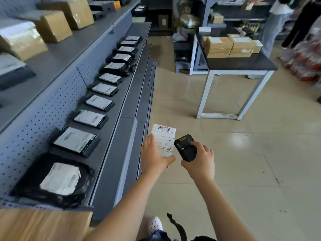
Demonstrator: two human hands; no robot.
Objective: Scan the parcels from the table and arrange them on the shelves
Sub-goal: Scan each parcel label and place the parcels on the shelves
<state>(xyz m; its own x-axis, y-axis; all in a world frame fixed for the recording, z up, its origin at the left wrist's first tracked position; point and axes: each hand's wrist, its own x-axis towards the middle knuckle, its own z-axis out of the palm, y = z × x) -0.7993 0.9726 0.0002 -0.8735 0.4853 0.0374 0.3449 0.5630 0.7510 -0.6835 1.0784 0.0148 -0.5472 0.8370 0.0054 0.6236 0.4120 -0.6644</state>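
The long grey metal shelf (111,140) runs down the left side. A row of flat black bag parcels with white labels (99,102) lies on it, one after another. Across the floor stands the dark-topped counter with white legs (243,64), well apart from the person. Brown cardboard boxes (219,46) sit on it.

Close in front, over the floor just beside the shelf edge, the left hand (152,155) holds a small white flat parcel with a barcode (165,136). Its fingers and thumb grip the parcel's lower part. The right hand (199,160) is wrapped round a small black scanner (185,146), just beside the parcel.

This looks like the scanning step. Next, I think the scanner's front must face the barcode at the top of the parcel. After that the parcel needs a free spot on the shelf, label up like the others.
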